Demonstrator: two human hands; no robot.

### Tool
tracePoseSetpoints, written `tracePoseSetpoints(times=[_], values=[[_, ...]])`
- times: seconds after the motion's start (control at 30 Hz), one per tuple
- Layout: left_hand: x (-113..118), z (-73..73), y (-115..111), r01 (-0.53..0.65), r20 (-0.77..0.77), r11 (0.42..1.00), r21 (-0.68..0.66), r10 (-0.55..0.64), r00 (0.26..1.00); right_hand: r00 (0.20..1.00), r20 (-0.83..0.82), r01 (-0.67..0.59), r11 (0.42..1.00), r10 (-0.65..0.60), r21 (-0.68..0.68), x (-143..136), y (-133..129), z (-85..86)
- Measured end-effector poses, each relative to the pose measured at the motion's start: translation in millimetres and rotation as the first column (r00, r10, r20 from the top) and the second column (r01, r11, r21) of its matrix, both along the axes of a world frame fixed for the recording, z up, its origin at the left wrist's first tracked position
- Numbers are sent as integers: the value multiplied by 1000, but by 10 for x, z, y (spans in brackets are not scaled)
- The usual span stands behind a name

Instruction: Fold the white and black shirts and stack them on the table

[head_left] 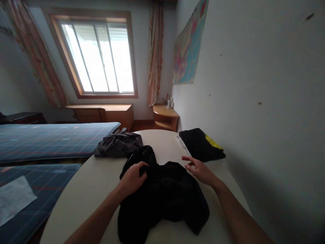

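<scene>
A crumpled black garment (165, 193) lies spread over the near middle of the round white table (83, 189). My left hand (134, 178) is closed on its upper left part, fingers and thumb pinching the cloth. Just above the garment's upper right edge is my right hand (199, 169), its fingers apart and holding nothing. Beyond it, a folded black cloth with a yellow part (200, 144) rests at the table's right edge on something white. A dark grey garment (119, 144) sits bunched at the back left of the table.
Left of the table are two blue plaid mattresses (56, 140), with a paper sheet (16, 196) on the nearer one. The wall (274, 128) stands close on the right. A wooden desk (119, 113) and a corner shelf (166, 113) are at the back.
</scene>
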State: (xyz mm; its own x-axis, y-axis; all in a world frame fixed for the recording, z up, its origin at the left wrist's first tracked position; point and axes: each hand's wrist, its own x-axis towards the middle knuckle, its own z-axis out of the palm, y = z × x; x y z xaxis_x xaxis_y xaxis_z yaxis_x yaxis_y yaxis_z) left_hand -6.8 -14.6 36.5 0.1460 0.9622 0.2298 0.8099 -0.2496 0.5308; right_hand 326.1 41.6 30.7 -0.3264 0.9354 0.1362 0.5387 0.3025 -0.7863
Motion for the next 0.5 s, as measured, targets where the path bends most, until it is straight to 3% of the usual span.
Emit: tracePoseSetpoints(times=[0.17, 0.27, 0.4, 0.5], values=[[-36, -93, 44, 15, -52, 994, 106, -9, 999, 974, 210, -96, 994, 85, 46, -44, -15, -56], [-27, -133, 24, 19, -121, 1000, -2, -19, 993, 964, 247, -105, 994, 96, 25, -75, -26, -45], [11, -26, -92, 21, -166, 990, -136, -44, 985, 943, 316, -117, 993, 108, 8, -96, -59, 3], [27, 131, -215, 188, -81, 943, -274, -217, 973, 936, 314, -151, 987, 159, -52, -100, -101, 44]])
